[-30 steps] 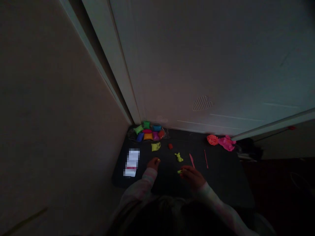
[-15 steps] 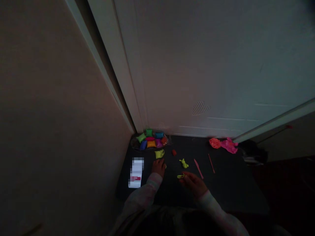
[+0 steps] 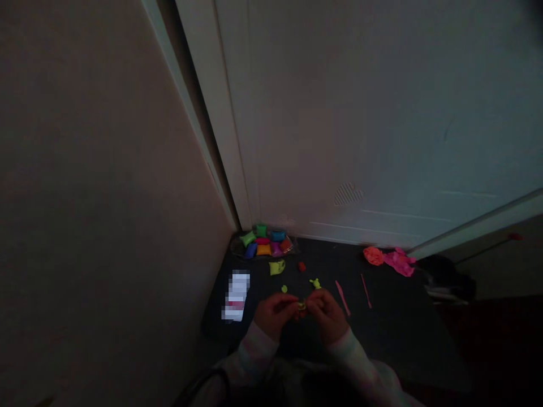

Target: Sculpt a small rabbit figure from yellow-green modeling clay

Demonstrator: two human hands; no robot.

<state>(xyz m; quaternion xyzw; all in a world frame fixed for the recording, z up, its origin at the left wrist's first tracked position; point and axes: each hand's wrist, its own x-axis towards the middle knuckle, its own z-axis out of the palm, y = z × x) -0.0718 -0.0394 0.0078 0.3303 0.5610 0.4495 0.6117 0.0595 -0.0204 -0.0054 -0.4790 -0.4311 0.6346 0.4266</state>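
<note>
Pinching narrowly, left hand (image 3: 272, 316) and right hand (image 3: 327, 317) share a small yellow piece (image 3: 301, 306), presumably steadying it from both sides!

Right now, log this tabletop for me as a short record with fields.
left hand: fingertips at a small yellow-green piece
right hand: pinching the same piece
just beyond hands: yellow-green lump; yellow-green rabbit figure, partly hidden by right hand
tools: pink knife-shaped tool, thin pink stick tool, both right of the hands
farther back: yellow-green packet, red lump
back left: colored packets
surface: dark table
</note>
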